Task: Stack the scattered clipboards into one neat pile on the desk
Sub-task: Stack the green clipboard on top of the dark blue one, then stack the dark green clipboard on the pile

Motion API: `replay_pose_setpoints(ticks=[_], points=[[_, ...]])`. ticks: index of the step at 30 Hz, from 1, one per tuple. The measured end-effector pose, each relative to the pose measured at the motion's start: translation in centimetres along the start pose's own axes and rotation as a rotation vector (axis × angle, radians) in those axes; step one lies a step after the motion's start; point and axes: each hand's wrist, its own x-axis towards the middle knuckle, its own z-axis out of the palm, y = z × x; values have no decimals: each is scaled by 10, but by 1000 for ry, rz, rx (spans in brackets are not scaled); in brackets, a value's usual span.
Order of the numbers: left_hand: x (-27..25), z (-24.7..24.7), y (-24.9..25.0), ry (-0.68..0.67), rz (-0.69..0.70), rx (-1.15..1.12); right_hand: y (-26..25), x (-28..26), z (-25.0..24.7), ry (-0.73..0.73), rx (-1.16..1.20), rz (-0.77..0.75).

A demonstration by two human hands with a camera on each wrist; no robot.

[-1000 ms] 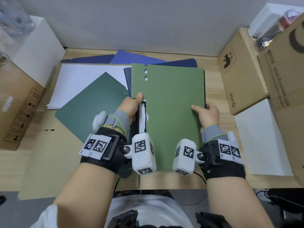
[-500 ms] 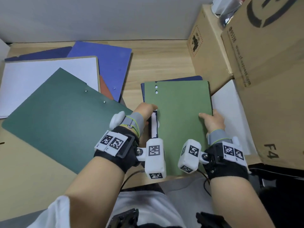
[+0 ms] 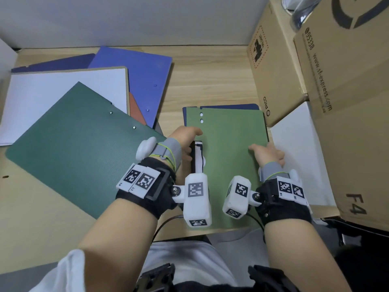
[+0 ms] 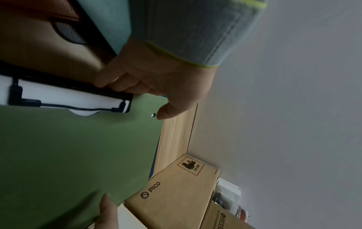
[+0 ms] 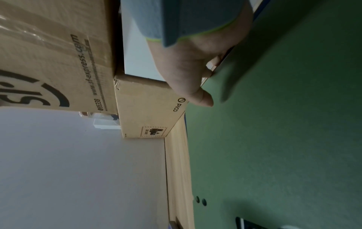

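Observation:
A light green clipboard (image 3: 229, 148) lies squarely over a navy clipboard (image 3: 229, 106), whose edge shows beyond its far end. My left hand (image 3: 185, 135) grips the left edge by the black clip (image 4: 68, 96), thumb on top and fingers curled under. My right hand (image 3: 267, 152) grips the right edge the same way. To the left lie a dark green clipboard (image 3: 80, 144), a board with white paper (image 3: 63, 98), a violet-blue clipboard (image 3: 145, 76), an orange one (image 3: 135, 110) and another navy one (image 3: 59, 63), all overlapping askew.
A Pico cardboard box (image 3: 271, 76) stands right beside the held pair's far right corner. A large shipping box (image 3: 347, 102) and a white slab (image 3: 299, 152) fill the right side. Bare wooden desk (image 3: 210, 81) shows between the two groups. A wall closes the back.
Both hands have carried the light green clipboard and the navy one under it to the right, off the dark green clipboard, up beside the Pico box.

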Motion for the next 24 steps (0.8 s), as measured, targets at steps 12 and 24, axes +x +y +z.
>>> replay_pose_setpoints(ticks=[12,24], points=[[-16,-59,-1,136,218,-205,-72,-67,50,-342,182,-466],[-5,-136,-48,542,211,-197,-93,-117,121,-507,-133,-604]])
